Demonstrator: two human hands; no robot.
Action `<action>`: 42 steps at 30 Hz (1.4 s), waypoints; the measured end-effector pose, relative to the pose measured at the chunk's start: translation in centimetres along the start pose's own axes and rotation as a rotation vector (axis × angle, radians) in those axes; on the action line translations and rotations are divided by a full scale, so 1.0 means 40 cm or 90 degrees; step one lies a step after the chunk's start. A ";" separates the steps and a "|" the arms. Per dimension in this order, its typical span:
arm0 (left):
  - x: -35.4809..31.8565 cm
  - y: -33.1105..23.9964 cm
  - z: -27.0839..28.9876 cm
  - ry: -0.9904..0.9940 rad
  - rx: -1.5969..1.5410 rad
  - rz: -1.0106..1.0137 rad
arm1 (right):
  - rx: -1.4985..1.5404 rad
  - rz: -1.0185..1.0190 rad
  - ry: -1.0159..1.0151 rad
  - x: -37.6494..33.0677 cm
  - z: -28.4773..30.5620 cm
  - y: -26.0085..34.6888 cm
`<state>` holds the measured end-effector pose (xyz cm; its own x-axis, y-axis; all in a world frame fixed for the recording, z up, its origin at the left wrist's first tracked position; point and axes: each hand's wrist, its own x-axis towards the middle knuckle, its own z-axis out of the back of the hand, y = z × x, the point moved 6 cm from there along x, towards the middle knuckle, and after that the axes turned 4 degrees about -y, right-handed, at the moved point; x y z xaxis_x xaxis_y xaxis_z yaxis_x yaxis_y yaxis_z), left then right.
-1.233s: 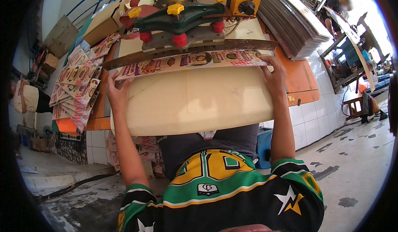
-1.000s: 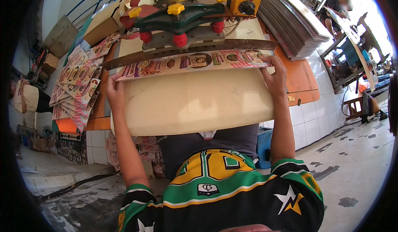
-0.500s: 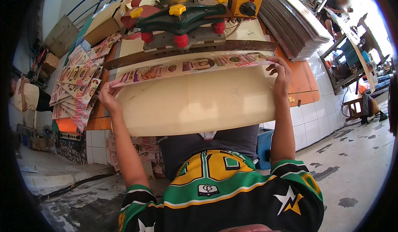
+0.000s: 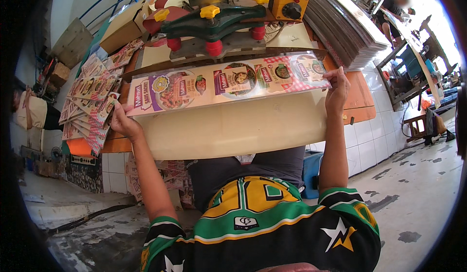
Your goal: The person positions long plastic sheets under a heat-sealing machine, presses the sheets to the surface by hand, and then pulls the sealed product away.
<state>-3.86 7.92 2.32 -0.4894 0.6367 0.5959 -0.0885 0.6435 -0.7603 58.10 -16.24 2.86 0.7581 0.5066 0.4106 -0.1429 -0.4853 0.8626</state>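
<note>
A long printed strip point(image 4: 214, 84) with food pictures and a glossy surface stretches between my hands. My left hand point(image 4: 125, 122) pinches its left end near the lower corner. At the other end, my right hand point(image 4: 336, 88) grips the edge between thumb and fingers. The strip is tilted so its printed face shows. Beneath it lies a cream, curved sheet point(image 4: 233, 131) that reaches toward my lap. Just beyond the strip stands a machine with a dark green bracket point(image 4: 214, 21), yellow knobs and red feet.
Fanned printed strips point(image 4: 90, 101) pile up at the left of the orange table point(image 4: 359, 97). A tall stack of flat sheets point(image 4: 340, 26) stands at the right back. A yellow control box point(image 4: 288, 3) sits beside the bracket. One person point(image 4: 391, 9) is at the far right.
The printed strip has come out toward me and tipped up, so more of its printed face shows. My left hand has shifted slightly left and down, my right hand slightly right.
</note>
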 end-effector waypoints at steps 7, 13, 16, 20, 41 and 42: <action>-0.009 -0.026 -0.006 0.005 -0.085 0.005 | 0.203 -0.231 0.034 -0.007 -0.033 -0.017; -0.011 -0.023 -0.013 -0.025 -0.064 0.009 | 0.153 -0.330 0.262 -0.024 -0.047 -0.063; 0.003 -0.007 0.004 -0.010 -0.113 0.011 | 0.129 -0.332 0.267 -0.024 -0.033 -0.066; 0.004 -0.021 -0.011 -0.014 -0.129 0.024 | 0.135 -0.255 0.240 -0.028 -0.052 -0.037; -0.006 0.000 -0.057 0.156 0.197 -0.030 | 0.113 -0.207 0.215 -0.029 -0.056 -0.022; -0.010 -0.010 -0.065 0.156 0.223 -0.040 | 0.108 -0.214 0.217 -0.030 -0.054 -0.027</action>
<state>-1.38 8.51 3.06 -0.2574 0.7104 0.6550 -0.4218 0.5273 -0.7376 55.97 -14.78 2.09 0.4889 0.8453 0.2156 0.2005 -0.3495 0.9152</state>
